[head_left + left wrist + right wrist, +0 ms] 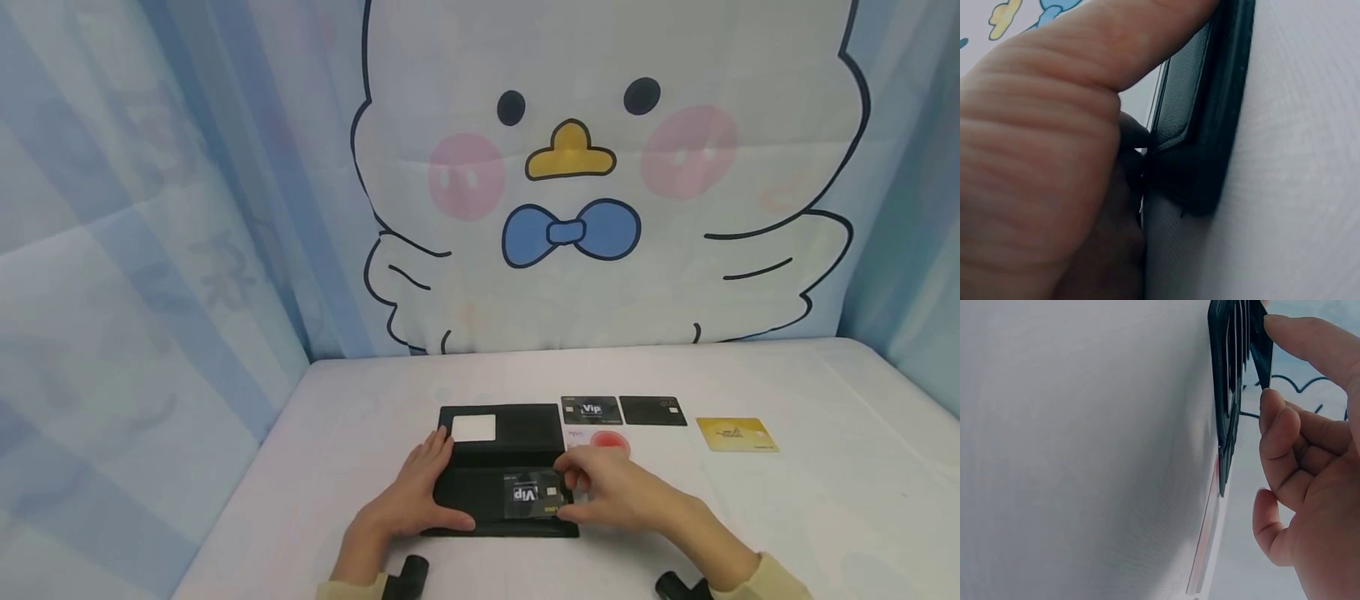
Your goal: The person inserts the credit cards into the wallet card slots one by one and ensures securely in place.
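Note:
A black wallet (472, 493) lies unfolded on the table, with a white rectangle (474, 427) on the upper left of its far half. Along its left side rests my left hand (408, 492), fingers extended toward the far half and thumb over the near edge. That thumb crosses the wallet's edge (1182, 100) in the left wrist view. My right hand (615, 487) pinches a black Vip card (528, 500) by its right end, over the near half. In the right wrist view the card (1263, 350) stands between thumb and fingers, tilted off the wallet's layered edge (1215, 369).
Right of the wallet lie a black Vip card (591, 410), a plain black card (652, 411) and a gold card (737, 434). A white card with a red circle (609, 440) is partly covered by my right hand. A patterned curtain (570, 308) hangs behind the table.

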### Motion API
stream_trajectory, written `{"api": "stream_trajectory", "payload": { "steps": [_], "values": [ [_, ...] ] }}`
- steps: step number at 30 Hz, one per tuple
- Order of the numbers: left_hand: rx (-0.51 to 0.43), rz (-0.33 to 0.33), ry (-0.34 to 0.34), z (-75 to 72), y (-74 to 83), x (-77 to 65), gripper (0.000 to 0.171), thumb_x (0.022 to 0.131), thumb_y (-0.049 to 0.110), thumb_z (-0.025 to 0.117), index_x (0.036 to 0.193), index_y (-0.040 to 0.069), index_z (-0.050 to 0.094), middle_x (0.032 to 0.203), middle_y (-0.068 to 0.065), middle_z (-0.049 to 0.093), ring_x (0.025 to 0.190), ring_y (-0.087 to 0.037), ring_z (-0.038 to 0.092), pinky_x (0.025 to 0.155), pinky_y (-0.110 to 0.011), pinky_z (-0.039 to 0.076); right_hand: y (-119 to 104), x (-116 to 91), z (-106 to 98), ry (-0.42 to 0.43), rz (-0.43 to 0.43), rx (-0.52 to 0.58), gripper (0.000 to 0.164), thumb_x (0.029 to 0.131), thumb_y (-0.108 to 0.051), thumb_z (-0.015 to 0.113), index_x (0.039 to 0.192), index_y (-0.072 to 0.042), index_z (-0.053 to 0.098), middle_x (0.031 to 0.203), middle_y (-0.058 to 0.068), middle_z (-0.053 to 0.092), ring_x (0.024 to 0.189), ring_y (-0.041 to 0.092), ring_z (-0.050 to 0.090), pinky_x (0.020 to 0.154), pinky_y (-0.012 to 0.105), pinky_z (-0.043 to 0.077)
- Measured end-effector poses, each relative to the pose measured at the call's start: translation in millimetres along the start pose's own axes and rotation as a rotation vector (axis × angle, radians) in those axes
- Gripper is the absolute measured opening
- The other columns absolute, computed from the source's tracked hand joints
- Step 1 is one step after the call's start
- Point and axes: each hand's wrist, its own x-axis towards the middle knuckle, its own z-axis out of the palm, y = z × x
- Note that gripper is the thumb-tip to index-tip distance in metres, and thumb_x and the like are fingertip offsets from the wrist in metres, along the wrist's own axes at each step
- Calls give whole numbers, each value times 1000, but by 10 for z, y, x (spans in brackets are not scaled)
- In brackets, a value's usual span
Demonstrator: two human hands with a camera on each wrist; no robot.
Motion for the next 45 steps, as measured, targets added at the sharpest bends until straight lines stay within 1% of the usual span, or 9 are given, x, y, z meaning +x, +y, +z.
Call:
{"api": "stream_trajectory", "payload": {
  "steps": [13, 22, 27, 37, 45],
  "values": [
    [3, 7, -1, 0, -6, 9, 120, 73, 43, 90, 156, -9, 22, 166, -24, 6, 153, -38, 3, 122, -54, 2, -45, 27, 49, 11, 5, -32, 44, 78, -24, 88, 112, -3, 68, 85, -8, 58, 79, 11, 55, 70, 25, 51],
    [7, 4, 0, -1, 1, 3, 120, 73, 44, 90, 156, -10, 22, 166, -24, 7, 153, -37, 3, 122, -54, 2, -64, 84, 110, 26, -42, -68, 42, 78, -24, 88, 109, -3, 67, 80, -10, 55, 73, 6, 52, 66, 24, 48],
    [13, 0, 0, 2, 8, 2, 120, 73, 45, 89, 156, -9, 22, 166, -23, 7, 153, -37, 3, 122, -53, 3, -72, 111, 134, 35, -69, -76, 43, 77, -24, 88, 108, -3, 68, 79, -10, 54, 73, 5, 50, 65, 24, 48],
    [19, -14, -6, -2, 27, 6, 120, 73, 46, 89, 157, -8, 21, 166, -22, 7, 153, -36, 3, 122, -53, 3, -109, 193, 196, 23, -71, -78, 42, 78, -25, 87, 109, -3, 68, 78, -12, 55, 71, 4, 52, 65, 24, 49],
    [16, -14, -15, 4, 15, 9, 121, 73, 49, 88, 157, -7, 21, 166, -22, 5, 153, -36, 3, 122, -53, 3, -136, 236, 253, 36, -114, -104, 41, 78, -25, 87, 107, -2, 68, 76, -13, 54, 69, 2, 50, 66, 24, 49]
  ]
}}
